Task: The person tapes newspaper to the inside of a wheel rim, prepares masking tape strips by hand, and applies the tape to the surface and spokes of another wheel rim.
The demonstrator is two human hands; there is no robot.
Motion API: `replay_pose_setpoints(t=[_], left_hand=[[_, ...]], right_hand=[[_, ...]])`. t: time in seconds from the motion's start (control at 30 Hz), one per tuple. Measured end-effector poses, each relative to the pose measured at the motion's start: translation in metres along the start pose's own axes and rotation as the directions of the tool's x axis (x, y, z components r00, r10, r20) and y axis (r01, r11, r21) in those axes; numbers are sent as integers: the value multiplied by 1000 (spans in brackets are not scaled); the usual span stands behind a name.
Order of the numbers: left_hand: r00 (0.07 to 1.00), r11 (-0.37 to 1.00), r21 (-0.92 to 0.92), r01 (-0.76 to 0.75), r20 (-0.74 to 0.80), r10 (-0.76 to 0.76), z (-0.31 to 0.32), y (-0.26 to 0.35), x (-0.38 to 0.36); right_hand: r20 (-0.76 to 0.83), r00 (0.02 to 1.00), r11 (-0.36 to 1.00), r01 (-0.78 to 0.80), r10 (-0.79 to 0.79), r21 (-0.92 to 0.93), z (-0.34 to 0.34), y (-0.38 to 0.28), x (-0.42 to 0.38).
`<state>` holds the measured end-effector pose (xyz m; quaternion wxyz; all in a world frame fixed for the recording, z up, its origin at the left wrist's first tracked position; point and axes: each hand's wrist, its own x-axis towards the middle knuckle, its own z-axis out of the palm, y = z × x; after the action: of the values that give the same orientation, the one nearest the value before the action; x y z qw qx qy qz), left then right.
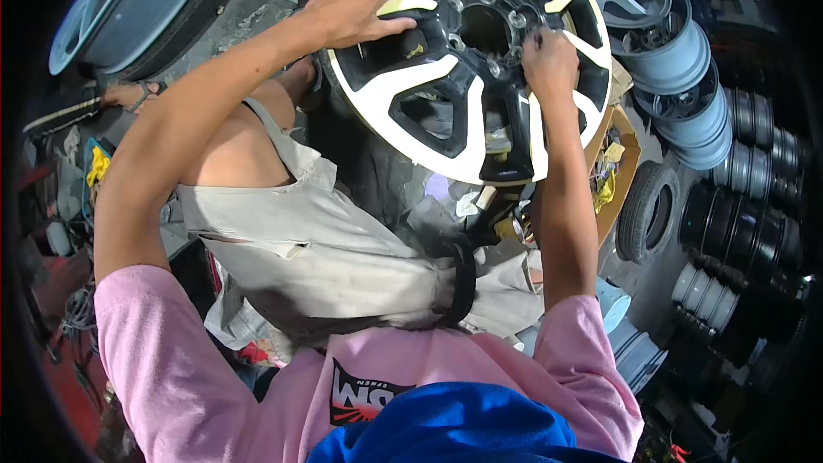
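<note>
Two hands on glossy spoked wheel

On your pink shirt a black print carries large white letters, seen upside down and partly covered; they cannot be read with certainty. No other lettering is legible.

A glossy black metal alloy wheel with matt pale masked spokes is seen at twelve o'clock. Smooth bare grey metal rims are stacked at two o'clock. Soft pink cotton cloth of a T-shirt is seen at six o'clock.
</note>
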<state>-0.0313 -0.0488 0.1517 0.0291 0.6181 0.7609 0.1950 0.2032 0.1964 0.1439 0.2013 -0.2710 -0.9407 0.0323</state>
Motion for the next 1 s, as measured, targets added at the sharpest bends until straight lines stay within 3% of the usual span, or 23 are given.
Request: replay_pose_setpoints(t=[0.07,0.2,0.27,0.3,0.33,0.4,0.43,0.47,0.53,0.57,0.73,0.83,0.93,1.0], left_hand=[[1000,1000,18,4,27,-4,-3,2,0],[992,997,64,-44,-115,51,17,-11,1],[990,997,64,-40,-132,48,18,-11,1],[989,997,66,-36,-139,45,16,-14,3],[989,997,75,-29,-140,40,17,-15,2],[990,997,74,-23,-139,34,19,-11,2],[994,998,57,-25,-105,31,16,-10,3],[997,999,41,-29,-69,32,13,-8,3],[996,998,53,-38,-73,42,12,-6,3],[996,998,60,-33,-84,38,12,-5,2],[999,999,49,-6,-46,8,4,-1,1],[994,997,64,53,92,-59,1,0,5],[1000,998,60,17,-7,-17,4,-1,-1],[1000,997,69,20,1,-20,3,0,0]], right_hand=[[87,996,1000,-29,29,-11,-4,0,-2],[-66,998,1000,2,-2,1,3,1,10],[61,995,995,-82,79,61,-2,6,9],[263,965,959,-82,9,272,-16,18,10],[448,894,917,-177,-2,357,-34,16,10],[255,962,914,-19,-94,406,-46,23,7],[243,946,922,112,-213,371,-58,23,7],[243,947,922,108,-209,373,-60,22,8],[200,802,824,522,-562,222,-64,20,10],[283,787,837,514,-548,190,-62,21,8],[301,763,820,516,-572,248,-49,16,8],[291,738,789,524,-609,322,-49,19,10],[248,817,853,506,-521,127,-53,28,13],[213,817,845,515,-535,145,-49,21,8]])
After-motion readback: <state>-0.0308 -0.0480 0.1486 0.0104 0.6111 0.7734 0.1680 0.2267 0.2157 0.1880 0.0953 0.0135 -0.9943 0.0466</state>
